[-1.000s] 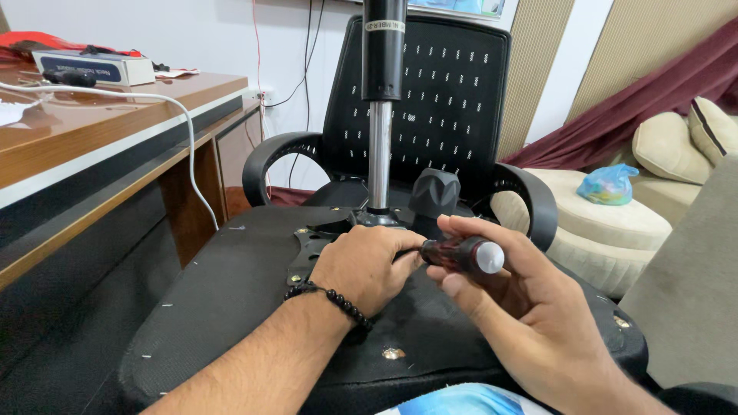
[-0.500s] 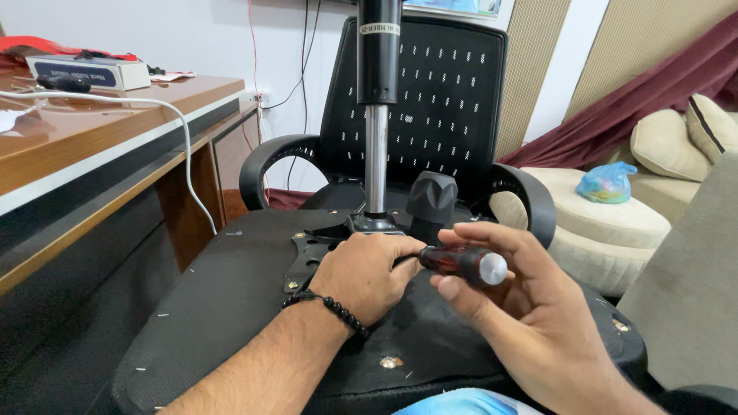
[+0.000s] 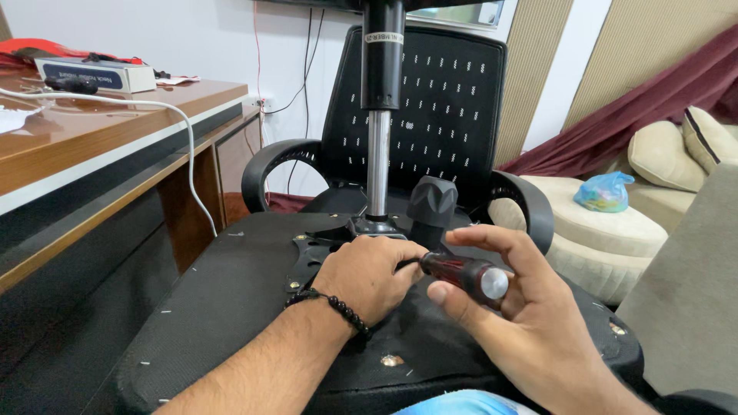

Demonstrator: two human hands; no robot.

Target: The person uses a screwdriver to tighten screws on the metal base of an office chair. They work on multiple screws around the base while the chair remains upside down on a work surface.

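Fingers (image 3: 461, 296) of the right hand (image 3: 523, 323) pinch the screwdriver (image 3: 465, 274) handle beside the gas cylinder (image 3: 378, 173). Left hand (image 3: 369, 277) curls around its shaft. Mechanism plate (image 3: 307, 257) looks still attached, so probably early on.

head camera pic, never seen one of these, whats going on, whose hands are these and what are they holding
The camera sits on the person's head and looks down, so both arms reaching in from below are the person's own. An office chair lies upside down in front of them: you see the black underside of the seat, with the metal gas column sticking up. The right hand holds a screwdriver by its dark red handle, fingers partly spread. The left hand, with a bead bracelet, rests by the metal plate, covering the tool's tip. A wooden desk stands on the left.
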